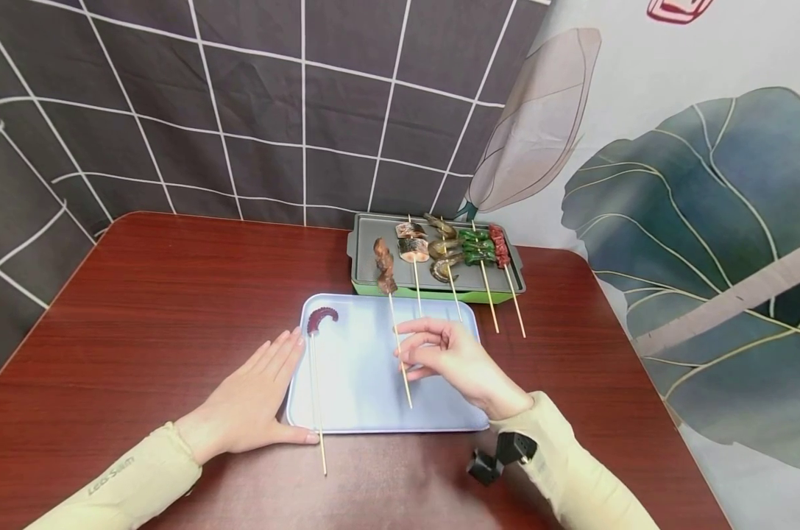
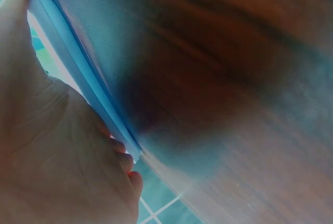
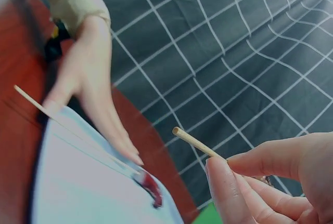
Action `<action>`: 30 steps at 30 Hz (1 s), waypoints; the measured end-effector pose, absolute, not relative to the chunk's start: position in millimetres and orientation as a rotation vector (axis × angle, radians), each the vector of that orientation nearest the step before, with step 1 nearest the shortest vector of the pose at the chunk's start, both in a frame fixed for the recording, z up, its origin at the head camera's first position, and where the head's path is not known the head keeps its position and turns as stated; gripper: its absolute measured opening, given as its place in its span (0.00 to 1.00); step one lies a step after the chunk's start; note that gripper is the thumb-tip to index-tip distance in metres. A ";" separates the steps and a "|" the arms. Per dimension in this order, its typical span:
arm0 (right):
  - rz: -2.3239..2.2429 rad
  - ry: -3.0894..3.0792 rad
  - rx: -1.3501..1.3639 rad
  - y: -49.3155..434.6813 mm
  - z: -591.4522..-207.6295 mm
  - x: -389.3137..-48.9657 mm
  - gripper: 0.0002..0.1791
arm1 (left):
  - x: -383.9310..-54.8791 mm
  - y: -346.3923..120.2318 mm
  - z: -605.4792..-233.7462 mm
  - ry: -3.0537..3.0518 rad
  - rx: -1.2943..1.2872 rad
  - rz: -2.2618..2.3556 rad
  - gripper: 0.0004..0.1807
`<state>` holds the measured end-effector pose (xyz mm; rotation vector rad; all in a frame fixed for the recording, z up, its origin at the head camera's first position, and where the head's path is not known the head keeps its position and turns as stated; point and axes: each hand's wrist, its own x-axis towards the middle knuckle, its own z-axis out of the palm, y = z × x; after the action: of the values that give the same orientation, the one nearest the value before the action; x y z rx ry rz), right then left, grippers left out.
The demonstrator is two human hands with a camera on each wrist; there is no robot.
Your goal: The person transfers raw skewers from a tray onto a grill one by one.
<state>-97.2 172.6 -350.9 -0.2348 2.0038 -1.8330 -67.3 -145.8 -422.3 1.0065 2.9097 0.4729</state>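
My right hand [image 1: 449, 357] pinches the stick of a brown meat skewer [image 1: 385, 269] between thumb and fingers, over the light blue tray [image 1: 373, 401]. In the right wrist view the stick's blunt end [image 3: 190, 140] pokes out past the fingertips. My left hand [image 1: 250, 401] lies with straight fingers along the tray's left edge, its thumb at the near left corner. Beside it on the tray rests a skewer with a curled dark red tentacle piece [image 1: 321, 318], its stick crossing the near rim. From the left wrist, the palm [image 2: 67, 151] shows against the tray's side.
Behind the tray stands a grey grill pan [image 1: 373, 228] on a green base. Across it lie a fish-piece skewer [image 1: 413, 249], a shrimp skewer [image 1: 444, 258], a green pepper skewer [image 1: 477, 246] and a red meat skewer [image 1: 499, 245]. A tiled-pattern curtain [image 1: 260, 110] hangs behind the table [image 1: 194, 294].
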 end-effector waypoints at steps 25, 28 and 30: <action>-1.724 2.120 0.081 161.8 -343.0 -196.9 0.20 | -66.7 -146.2 -423.4 2.897 0.981 0.478 0.71; -1.692 2.137 0.076 161.0 -345.4 -198.7 0.20 | -66.8 -146.2 -423.7 2.895 0.979 0.475 0.71; -1.682 2.145 0.083 160.5 -345.9 -199.2 0.20 | -66.7 -146.1 -423.7 2.893 0.977 0.477 0.71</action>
<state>-199.2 160.5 -345.9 0.0829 2.1451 -1.6822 -66.7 -146.1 -423.7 0.9767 2.8934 0.4775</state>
